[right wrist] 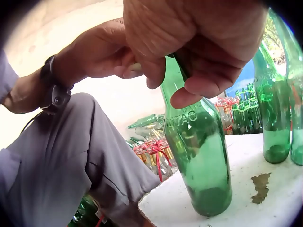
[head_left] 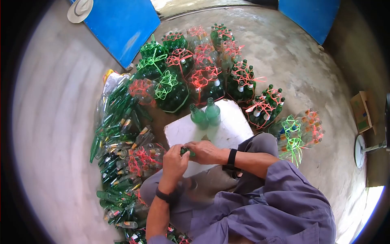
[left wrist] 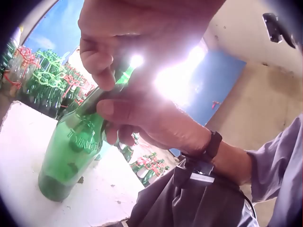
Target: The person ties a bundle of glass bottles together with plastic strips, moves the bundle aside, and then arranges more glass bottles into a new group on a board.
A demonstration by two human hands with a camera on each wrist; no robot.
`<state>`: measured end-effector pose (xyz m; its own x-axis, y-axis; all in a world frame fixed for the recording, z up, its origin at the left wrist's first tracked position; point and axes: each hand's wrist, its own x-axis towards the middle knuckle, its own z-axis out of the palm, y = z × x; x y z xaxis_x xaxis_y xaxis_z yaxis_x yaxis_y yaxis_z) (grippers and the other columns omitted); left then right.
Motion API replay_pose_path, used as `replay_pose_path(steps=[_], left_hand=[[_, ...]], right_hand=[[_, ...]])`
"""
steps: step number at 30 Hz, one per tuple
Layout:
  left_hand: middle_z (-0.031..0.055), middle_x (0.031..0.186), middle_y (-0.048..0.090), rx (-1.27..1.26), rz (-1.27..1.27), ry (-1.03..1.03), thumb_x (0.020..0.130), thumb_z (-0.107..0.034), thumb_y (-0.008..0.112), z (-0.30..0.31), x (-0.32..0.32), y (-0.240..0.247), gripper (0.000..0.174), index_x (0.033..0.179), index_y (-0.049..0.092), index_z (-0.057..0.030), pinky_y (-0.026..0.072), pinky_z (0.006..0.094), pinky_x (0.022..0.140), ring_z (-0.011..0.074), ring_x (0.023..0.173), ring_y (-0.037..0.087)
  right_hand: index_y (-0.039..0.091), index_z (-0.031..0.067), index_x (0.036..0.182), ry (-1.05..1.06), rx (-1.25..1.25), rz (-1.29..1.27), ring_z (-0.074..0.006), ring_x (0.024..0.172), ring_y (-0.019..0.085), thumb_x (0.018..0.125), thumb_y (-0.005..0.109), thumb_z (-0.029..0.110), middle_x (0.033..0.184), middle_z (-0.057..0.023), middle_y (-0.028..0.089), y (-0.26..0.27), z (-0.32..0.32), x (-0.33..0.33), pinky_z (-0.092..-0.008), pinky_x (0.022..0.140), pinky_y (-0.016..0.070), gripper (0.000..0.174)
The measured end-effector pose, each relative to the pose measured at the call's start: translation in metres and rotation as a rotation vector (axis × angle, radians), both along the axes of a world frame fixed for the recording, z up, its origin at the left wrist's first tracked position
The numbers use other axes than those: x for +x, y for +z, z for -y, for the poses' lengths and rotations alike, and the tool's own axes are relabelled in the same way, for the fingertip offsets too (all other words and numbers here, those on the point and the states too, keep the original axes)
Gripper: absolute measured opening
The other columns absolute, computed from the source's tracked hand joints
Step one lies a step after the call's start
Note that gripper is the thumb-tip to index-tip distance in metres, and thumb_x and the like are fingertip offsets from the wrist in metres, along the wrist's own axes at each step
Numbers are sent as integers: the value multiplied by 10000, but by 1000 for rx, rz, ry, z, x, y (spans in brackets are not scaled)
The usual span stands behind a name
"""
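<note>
A green glass bottle (right wrist: 199, 161) with raised lettering leans slightly, its base on the white tabletop (head_left: 178, 130). My right hand (head_left: 206, 153) grips its neck between thumb and fingers. My left hand (head_left: 174, 164) has its fingers curled at the top of the same neck, close against the right hand. Fingers cover much of the neck and the mouth. Two more green bottles (head_left: 199, 117) stand upright side by side farther back on the tabletop; in the right wrist view these bottles (right wrist: 275, 123) are at the right edge.
Bundles of bottles (head_left: 205, 79) tied with red and green strips stand beyond the tabletop. Loose bottles (head_left: 118, 118) lie heaped along the left. Another tied bundle (head_left: 291, 132) is to the right, near a fan-like stand (head_left: 360, 151) and a cardboard box (head_left: 360, 112).
</note>
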<state>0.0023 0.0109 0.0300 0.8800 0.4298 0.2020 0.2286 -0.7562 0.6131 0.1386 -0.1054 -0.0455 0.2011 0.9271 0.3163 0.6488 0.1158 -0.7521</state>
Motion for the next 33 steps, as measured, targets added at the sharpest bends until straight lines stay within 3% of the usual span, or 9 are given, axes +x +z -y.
replay_pose_path(steps=[2,4,7,17,33], left_hand=[[209,873,674,-22,-26,44,835,-145,724,-10,4,1,226,983,666,16,522,433,725,396,818,665],[212,859,675,-2,-29,78,833,-154,726,-18,13,7,231,976,669,18,520,432,720,395,808,666],[224,833,677,8,-21,124,827,-175,729,-31,29,13,246,961,672,24,516,430,711,395,787,669],[201,770,647,118,93,149,823,-150,721,-66,78,-11,260,992,673,41,486,432,653,341,668,625],[199,808,654,104,116,192,825,-178,738,-76,107,-19,266,974,664,29,496,432,687,357,715,629]], right_hand=[[565,-27,1247,-21,35,-7,-441,890,677,851,744,242,1077,-246,668,-1,3,0,-502,751,539,511],[530,-33,1243,-183,-89,37,-450,904,675,847,750,226,1129,-257,650,0,7,0,-506,744,537,522],[518,-48,1183,-191,-230,51,-458,901,664,846,749,213,1095,-269,653,13,13,8,-509,725,534,485],[553,-63,1061,-32,-305,220,-398,793,683,856,733,198,934,-217,643,29,27,12,-463,664,546,378],[577,-78,932,135,-335,306,-397,776,686,834,688,134,870,-235,650,15,22,2,-474,635,537,258]])
